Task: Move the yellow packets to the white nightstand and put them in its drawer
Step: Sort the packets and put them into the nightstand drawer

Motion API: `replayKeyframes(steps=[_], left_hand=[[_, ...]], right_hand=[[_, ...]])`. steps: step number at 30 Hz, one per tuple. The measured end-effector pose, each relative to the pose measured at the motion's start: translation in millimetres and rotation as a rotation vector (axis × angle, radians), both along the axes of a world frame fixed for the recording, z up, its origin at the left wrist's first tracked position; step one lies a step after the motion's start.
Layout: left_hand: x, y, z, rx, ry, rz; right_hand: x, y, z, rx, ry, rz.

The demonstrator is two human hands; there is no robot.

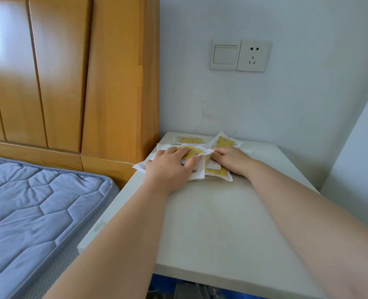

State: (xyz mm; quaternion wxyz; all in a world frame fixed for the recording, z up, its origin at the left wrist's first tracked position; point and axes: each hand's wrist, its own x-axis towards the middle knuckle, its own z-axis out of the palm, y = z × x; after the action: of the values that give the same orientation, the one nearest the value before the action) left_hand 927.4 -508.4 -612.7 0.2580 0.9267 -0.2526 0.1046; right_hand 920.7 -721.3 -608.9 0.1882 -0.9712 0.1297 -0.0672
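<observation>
The left grip (172, 164) lies on top of the pile of yellow packets (218, 172), fingers bent over the uppermost one and thumb drawn in against its near edge, so it looks loosely clamped on that packet. The right grip (231, 158) is apart, its straight fingers pushing into the pile from the opposite side.

Two more packets (190, 140) lie loose just beyond both sets of fingertips, close to the wall. Everything rests on a white worktop (222, 223); I cannot tell whether it is the nightstand, and no drawer shows.

The step appears to be gathering. To do it well, sweep the far packets back under the fingers first, square the slippery stack between both palms, then lift with thumbs underneath. Outside the left grip stands the wooden headboard (114, 83).
</observation>
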Motion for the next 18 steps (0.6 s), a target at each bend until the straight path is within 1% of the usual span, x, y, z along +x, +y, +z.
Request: replayKeyframes(steps=[5,8,10,13,15,17,18], left_hand=[[-16,2,4,0.153,0.041,-0.061],[-33,5,5,0.176,0.060,-0.068],[-46,10,4,0.173,0.049,-0.074],[-66,16,-1,0.150,0.014,-0.086],[-70,19,-2,0.116,-0.016,-0.088],[-68,19,-1,0.081,-0.012,-0.074],[-67,19,-1,0.077,0.001,-0.066]], right_hand=[[-48,22,0,0.028,-0.032,0.023],[-77,32,-1,0.026,-0.055,0.031],[-95,34,-2,0.129,-0.076,0.011],[-110,29,3,0.369,-0.058,-0.047],[-110,25,15,0.445,-0.068,-0.111],[-100,24,29,0.326,-0.134,-0.163],[-92,27,37,0.270,-0.171,-0.155]])
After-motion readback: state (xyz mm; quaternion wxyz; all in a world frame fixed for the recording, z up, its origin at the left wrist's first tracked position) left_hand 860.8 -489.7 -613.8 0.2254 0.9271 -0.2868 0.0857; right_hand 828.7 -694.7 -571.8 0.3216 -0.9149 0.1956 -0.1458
